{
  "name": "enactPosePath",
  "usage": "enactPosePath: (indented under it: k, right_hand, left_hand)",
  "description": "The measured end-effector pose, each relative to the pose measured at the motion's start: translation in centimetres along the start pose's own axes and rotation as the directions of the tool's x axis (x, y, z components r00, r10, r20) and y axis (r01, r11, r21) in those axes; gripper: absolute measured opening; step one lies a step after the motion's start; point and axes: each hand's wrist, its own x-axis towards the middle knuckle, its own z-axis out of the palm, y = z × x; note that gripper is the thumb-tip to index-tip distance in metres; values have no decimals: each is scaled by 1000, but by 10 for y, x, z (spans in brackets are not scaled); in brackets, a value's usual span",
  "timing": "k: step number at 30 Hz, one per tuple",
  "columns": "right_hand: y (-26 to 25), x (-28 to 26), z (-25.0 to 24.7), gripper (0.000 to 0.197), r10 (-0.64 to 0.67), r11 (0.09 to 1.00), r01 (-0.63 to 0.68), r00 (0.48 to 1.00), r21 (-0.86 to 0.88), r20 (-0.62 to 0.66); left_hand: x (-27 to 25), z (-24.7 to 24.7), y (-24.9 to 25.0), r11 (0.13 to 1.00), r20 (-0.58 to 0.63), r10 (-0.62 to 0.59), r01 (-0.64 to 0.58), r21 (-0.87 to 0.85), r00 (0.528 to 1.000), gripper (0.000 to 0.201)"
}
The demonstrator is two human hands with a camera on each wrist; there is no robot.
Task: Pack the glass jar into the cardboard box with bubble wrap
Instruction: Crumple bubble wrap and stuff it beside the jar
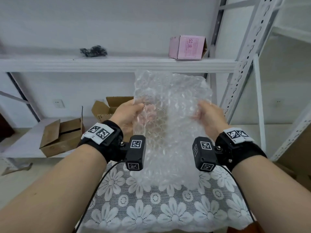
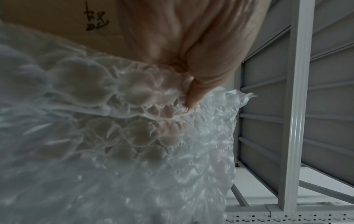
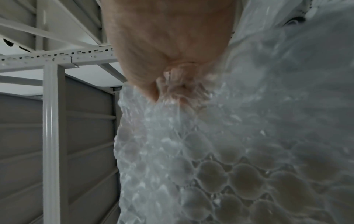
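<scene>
A clear sheet of bubble wrap (image 1: 170, 118) hangs upright in front of me, held above a lace flower cloth (image 1: 151, 209). My left hand (image 1: 130, 112) pinches its left edge, thumb on the near face and fingers behind; the left wrist view shows that thumb (image 2: 193, 97) pressed into the bubble wrap (image 2: 134, 144). My right hand (image 1: 206, 113) pinches the right edge, its fingers (image 3: 178, 84) bunching the bubble wrap (image 3: 220, 151). An open cardboard box (image 1: 109, 106) sits on the lower shelf behind the left hand. No glass jar shows in any view.
A white metal shelving rack (image 1: 117, 63) runs across the back, with an upright post (image 1: 242, 68) at right. A pink box (image 1: 187, 47) and a black bundle (image 1: 93, 50) sit on its upper shelf. Another open cardboard box (image 1: 62, 137) lies on the lower shelf at left.
</scene>
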Motion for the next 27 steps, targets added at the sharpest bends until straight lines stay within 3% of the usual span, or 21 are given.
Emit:
enactPosePath:
  k: [3, 9, 13, 17, 21, 23, 25, 27]
  right_hand:
    - [-2, -5, 2, 13, 63, 998, -58, 988, -36, 143]
    - [3, -3, 0, 18, 86, 996, -82, 983, -35, 159]
    - [6, -1, -1, 18, 50, 998, -54, 991, 32, 127]
    - [7, -2, 2, 19, 21, 999, -26, 991, 35, 129]
    - [4, -3, 4, 15, 16, 1000, -16, 993, -5, 115]
    - [2, -5, 6, 21, 26, 1000, -25, 994, -13, 104]
    - [2, -8, 7, 28, 25, 1000, -26, 994, 12, 109]
    - [2, -11, 9, 35, -13, 999, 18, 992, -39, 126]
  left_hand:
    - [0, -11, 1, 998, 23, 31, -32, 45, 999, 28]
    - [-4, -19, 4, 991, -26, 53, -49, 125, 998, 14]
    - [-4, -22, 7, 973, -28, 33, -26, 228, 999, 24]
    - [-7, -27, 7, 995, 36, 18, -21, 95, 999, 34]
    - [-7, -33, 9, 998, 96, 1, -6, 55, 995, 17]
    - [-8, -37, 10, 1000, 60, -20, 19, 16, 998, 30]
    - [-10, -37, 10, 999, 102, -22, 25, -21, 995, 42]
    - [-13, -34, 12, 1000, 97, -11, 8, 29, 995, 55]
